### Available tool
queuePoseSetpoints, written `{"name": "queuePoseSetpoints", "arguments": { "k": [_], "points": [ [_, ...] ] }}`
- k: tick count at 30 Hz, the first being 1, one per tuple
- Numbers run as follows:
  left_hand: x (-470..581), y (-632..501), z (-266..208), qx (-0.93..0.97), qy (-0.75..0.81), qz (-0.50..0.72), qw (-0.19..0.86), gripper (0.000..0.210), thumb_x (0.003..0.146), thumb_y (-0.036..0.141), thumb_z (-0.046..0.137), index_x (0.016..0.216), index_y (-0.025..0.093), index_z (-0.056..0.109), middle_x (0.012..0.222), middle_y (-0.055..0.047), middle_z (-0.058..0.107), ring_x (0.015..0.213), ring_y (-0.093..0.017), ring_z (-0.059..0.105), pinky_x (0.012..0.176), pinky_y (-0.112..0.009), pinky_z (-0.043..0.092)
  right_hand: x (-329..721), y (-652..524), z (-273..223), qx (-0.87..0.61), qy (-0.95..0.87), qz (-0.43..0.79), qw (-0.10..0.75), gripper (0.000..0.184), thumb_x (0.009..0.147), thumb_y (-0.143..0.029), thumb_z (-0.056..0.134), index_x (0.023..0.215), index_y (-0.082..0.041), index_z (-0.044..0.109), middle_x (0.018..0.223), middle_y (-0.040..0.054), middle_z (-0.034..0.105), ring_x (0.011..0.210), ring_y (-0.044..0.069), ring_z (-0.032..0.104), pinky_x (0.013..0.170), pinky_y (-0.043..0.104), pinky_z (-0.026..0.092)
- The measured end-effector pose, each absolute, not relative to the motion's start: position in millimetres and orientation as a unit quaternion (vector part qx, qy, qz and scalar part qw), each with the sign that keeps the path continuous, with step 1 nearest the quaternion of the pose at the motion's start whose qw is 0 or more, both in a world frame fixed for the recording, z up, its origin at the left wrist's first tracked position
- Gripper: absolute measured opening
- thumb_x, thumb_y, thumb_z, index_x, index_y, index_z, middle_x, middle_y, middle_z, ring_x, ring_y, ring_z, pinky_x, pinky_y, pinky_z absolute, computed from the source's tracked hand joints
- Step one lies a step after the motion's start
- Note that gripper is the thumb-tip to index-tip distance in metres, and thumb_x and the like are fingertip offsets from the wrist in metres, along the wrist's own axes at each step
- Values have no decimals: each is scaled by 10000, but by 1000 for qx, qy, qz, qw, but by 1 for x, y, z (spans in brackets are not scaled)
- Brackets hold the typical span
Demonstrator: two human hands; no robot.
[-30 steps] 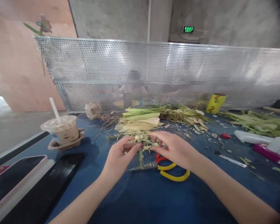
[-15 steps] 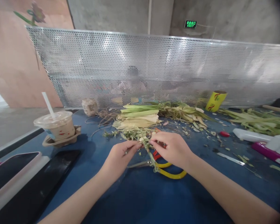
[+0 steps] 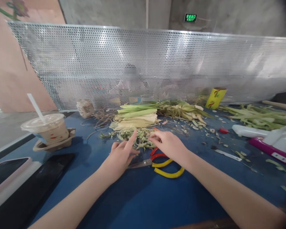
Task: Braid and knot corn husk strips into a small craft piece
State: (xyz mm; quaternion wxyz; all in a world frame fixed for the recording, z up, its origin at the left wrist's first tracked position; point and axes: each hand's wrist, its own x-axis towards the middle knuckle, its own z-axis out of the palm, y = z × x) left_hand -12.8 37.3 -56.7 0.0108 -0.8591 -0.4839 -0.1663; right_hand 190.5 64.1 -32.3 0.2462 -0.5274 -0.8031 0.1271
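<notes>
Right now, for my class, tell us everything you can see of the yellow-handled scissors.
The yellow-handled scissors lie flat on the blue table. Two curved yellow handles, smooth and plastic-looking, extend rightward; the grey, metal-looking blade end points left, reaching close beside the left hand. Whether they touch is unclear. A red loop shows just beyond the upper handle; I cannot tell if it belongs to them.

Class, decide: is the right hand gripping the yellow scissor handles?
No, the yellow handles lie on the blue table, with the right hand beyond them, near the green scraps.
</notes>
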Motion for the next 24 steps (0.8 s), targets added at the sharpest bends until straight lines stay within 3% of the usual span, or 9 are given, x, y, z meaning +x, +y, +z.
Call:
{"name": "queuePoseSetpoints", "arguments": {
  "k": [2, 5, 10, 14, 17, 20, 24],
  "points": [
    [-10, 39, -58, -874, -462, -123, 91, 711, 873, 159, 390, 1388, 172, -99, 917, -50, 705, 975, -199, 549, 842, -352, 316, 190, 59, -30, -520, -810, 124, 240, 201, 837, -323, 462, 824, -209, 627, 642, 6, 627, 493, 108, 508, 466, 203, 309],
    [-7, 40, -59, -876, -444, -92, 163, 611, 901, 197, 334, 1402, 151, -12, 908, -95, 684, 939, -222, 561, 876, -396, 289, 191, 54, -29, -514, -818, 121, 229, 185, 830, -271, 463, 788, -193, 625, 631, 15, 618, 480, 106, 495, 452, 207, 292],
    [-7, 37, -50, -878, -434, -86, 183, 532, 891, 115, 305, 1395, 162, 140, 878, -92, 679, 909, -217, 578, 883, -413, 289, 192, 53, -30, -508, -824, 122, 220, 189, 830, -249, 459, 774, -188, 629, 614, 15, 615, 488, 110, 508, 444, 204, 297],
    [-22, 34, -25, -866, -442, -120, 202, 495, 878, 126, 337, 1356, 229, 262, 1074, -102, 652, 973, -238, 577, 885, -429, 301, 194, 53, -31, -503, -826, 124, 220, 209, 837, -262, 451, 769, -177, 630, 616, 22, 624, 483, 113, 516, 424, 204, 301],
    [-41, 36, -9, -802, -543, -192, 159, 559, 870, 240, 394, 1377, 180, 164, 899, -52, 716, 1007, -238, 576, 901, -403, 310, 194, 54, -32, -485, -837, 124, 221, 221, 844, -252, 440, 781, -171, 636, 612, 22, 629, 485, 114, 521, 417, 205, 307],
    [-57, 42, -10, -810, -567, -115, 95, 635, 853, 220, 368, 1390, 165, 34, 903, -21, 723, 1012, -258, 587, 904, -435, 297, 192, 53, -35, -432, -867, 124, 216, 194, 842, -223, 454, 811, -187, 643, 639, 7, 645, 516, 111, 538, 450, 207, 342],
    [-60, 47, -25, -830, -551, -68, 62, 704, 819, 183, 411, 1396, 212, 8, 892, 2, 731, 897, -198, 649, 823, -316, 367, 185, 50, -40, -328, -915, 108, 207, 175, 824, -153, 503, 923, -188, 644, 836, 29, 674, 808, 151, 567, 687, 237, 415]
  ]
}}
